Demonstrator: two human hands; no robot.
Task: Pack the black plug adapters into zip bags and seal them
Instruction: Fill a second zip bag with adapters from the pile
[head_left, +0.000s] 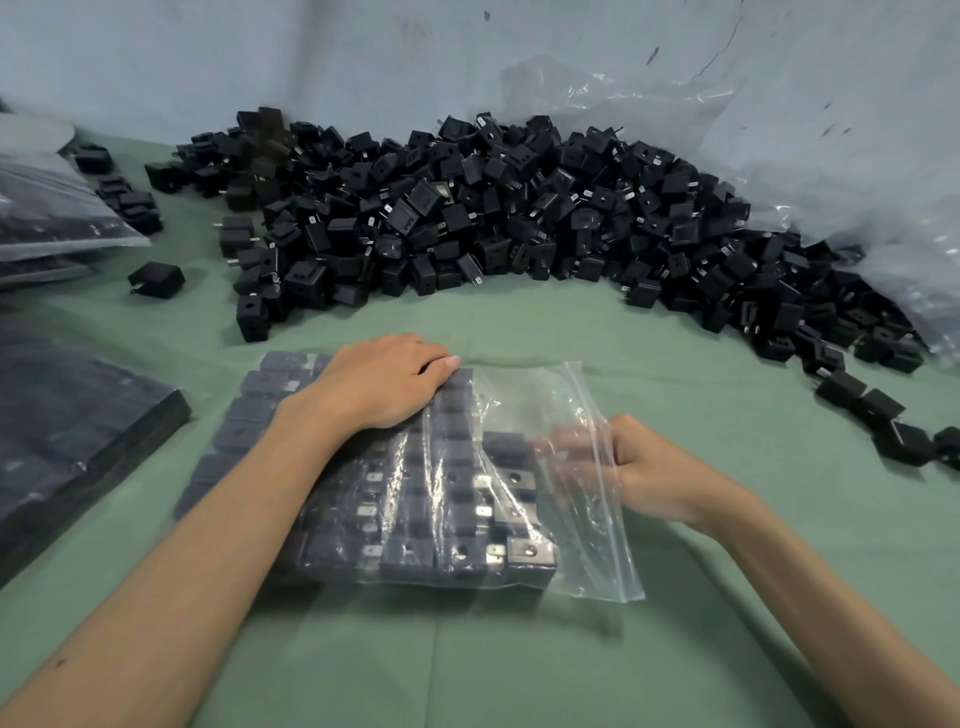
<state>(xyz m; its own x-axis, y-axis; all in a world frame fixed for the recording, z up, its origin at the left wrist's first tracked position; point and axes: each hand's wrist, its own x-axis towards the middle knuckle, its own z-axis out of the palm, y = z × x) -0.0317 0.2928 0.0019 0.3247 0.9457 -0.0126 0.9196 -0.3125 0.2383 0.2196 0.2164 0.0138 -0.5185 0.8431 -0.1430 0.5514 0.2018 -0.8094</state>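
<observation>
The left hand (384, 382) lies flat, palm down, on the far part of the zip bag (587, 545), fingers nearly straight and close together, pressing the film onto the adapters (415, 551) packed in rows inside. The right hand (623, 462) is at the bag's open mouth on the right. Its fingers (563, 452) are curled and reach under the clear film, blurred, so I cannot tell whether they grip an adapter, the film or nothing. The hands are apart, with the unfilled end of the bag between them. The bag rests on the green surface (519, 649) in front of the person. A big pile (493, 218) of loose adapters lies beyond it, and filled bags (62, 208) sit to the left.
</observation>
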